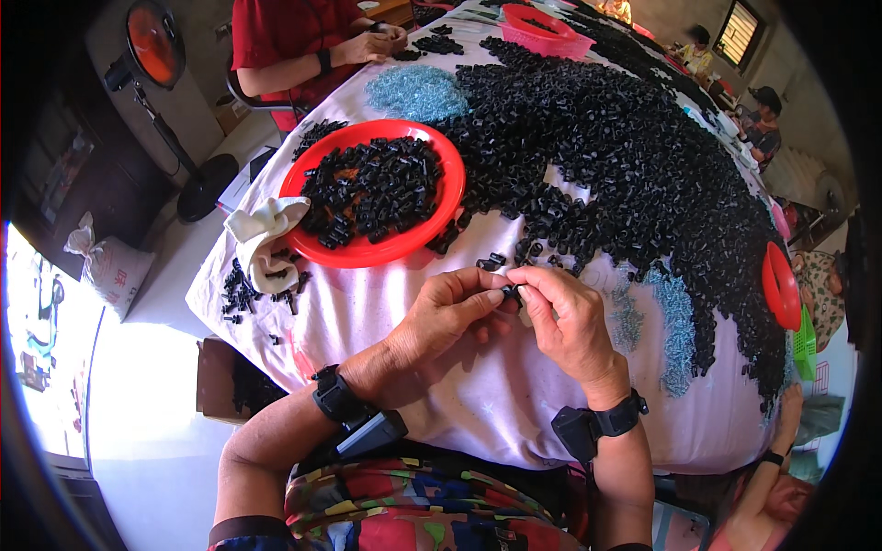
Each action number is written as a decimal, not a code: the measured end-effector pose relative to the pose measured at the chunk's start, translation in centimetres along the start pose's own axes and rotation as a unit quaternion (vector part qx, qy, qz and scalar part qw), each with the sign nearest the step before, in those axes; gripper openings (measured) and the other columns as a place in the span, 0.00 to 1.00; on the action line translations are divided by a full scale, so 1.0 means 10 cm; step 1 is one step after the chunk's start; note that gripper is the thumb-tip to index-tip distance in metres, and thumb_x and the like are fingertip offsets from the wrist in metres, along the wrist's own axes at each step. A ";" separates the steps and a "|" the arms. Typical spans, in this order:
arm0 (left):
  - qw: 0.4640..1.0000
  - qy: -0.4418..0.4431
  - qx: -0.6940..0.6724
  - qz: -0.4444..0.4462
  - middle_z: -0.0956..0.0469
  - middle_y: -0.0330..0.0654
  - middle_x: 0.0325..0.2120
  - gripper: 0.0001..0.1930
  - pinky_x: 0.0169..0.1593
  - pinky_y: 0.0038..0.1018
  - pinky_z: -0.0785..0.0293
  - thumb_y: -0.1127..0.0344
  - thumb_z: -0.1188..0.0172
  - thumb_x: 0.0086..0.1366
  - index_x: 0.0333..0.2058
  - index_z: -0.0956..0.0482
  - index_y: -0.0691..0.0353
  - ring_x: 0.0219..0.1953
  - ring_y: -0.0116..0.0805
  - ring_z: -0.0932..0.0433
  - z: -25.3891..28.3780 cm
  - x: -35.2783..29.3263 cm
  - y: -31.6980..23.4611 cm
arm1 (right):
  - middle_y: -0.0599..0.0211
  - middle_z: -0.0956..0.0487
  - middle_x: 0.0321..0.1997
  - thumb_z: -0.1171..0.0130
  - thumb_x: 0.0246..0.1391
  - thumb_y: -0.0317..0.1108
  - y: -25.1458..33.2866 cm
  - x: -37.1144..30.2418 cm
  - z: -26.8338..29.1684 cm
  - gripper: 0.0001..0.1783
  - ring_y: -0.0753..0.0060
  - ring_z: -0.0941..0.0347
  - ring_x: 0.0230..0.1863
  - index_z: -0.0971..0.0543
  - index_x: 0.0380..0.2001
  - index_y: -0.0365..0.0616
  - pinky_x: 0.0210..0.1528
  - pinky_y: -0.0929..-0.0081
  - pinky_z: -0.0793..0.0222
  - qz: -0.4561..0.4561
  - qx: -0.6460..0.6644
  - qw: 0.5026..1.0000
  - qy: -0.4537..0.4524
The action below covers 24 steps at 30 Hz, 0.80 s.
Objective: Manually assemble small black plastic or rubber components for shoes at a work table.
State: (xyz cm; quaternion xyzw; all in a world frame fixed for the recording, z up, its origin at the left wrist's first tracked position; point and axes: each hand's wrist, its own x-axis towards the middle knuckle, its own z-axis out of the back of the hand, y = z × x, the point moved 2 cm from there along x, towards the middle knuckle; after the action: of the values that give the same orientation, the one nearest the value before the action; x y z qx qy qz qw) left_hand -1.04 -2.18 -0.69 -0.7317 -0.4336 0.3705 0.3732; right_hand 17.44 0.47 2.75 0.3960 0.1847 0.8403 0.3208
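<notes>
Over the near part of the cloth-covered table, my left hand [452,310] and my right hand [571,323] meet at the fingertips. Both pinch a small black plastic part [511,291] between thumb and forefinger; its exact kind is too small to make out. Just beyond my fingers lie a few loose black parts [492,263]. A large heap of similar black plastic parts [588,129] spreads across the table. To the left of it stands a red plastic plate [450,207] filled with more of them.
A white cloth glove [262,243] rests against the plate's left side. Small clear-blue pieces lie in a far pile [418,92] and a right-hand pile [675,331]. A person in red [294,55] works at the far left. A cardboard box [220,376] and a fan [152,46] stand left.
</notes>
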 end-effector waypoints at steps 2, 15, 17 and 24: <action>1.000 -0.003 0.001 -0.002 0.16 0.39 0.43 0.11 0.40 0.19 0.24 0.67 0.42 0.75 0.52 0.23 0.62 0.39 0.23 0.18 -0.02 -0.02 -0.01 | 0.56 0.15 0.41 0.41 0.62 0.22 0.00 -0.01 -0.01 0.10 0.53 0.16 0.39 0.19 0.46 0.39 0.42 0.62 0.20 -0.005 -0.001 1.000 -0.001; 0.998 -0.008 0.030 -0.049 0.17 0.37 0.40 0.11 0.34 0.18 0.24 0.66 0.42 0.76 0.52 0.23 0.63 0.34 0.21 0.19 -0.01 0.03 0.04 | 0.61 0.16 0.37 0.34 0.56 0.22 0.00 -0.02 0.00 0.10 0.58 0.21 0.33 0.17 0.42 0.42 0.34 0.66 0.24 -0.056 0.010 0.998 -0.026; 0.998 -0.004 0.040 -0.048 0.17 0.36 0.38 0.11 0.34 0.19 0.23 0.66 0.41 0.75 0.52 0.22 0.64 0.32 0.21 0.21 0.00 0.03 0.04 | 0.61 0.16 0.35 0.33 0.54 0.21 -0.01 -0.02 0.00 0.10 0.59 0.21 0.33 0.17 0.41 0.41 0.34 0.66 0.25 -0.050 0.008 0.998 -0.026; 0.996 -0.028 0.069 -0.044 0.18 0.32 0.32 0.10 0.25 0.18 0.29 0.66 0.40 0.74 0.50 0.20 0.62 0.26 0.18 0.25 0.00 0.04 0.07 | 0.61 0.16 0.33 0.33 0.53 0.20 -0.04 -0.02 -0.01 0.09 0.59 0.21 0.33 0.17 0.38 0.40 0.35 0.66 0.24 0.019 -0.011 0.999 -0.026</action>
State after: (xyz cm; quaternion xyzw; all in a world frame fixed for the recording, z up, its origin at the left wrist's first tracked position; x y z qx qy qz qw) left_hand -0.68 -2.06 -1.43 -0.6738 -0.4488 0.4030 0.4269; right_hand 17.63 0.63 2.39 0.4175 0.1592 0.8378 0.3137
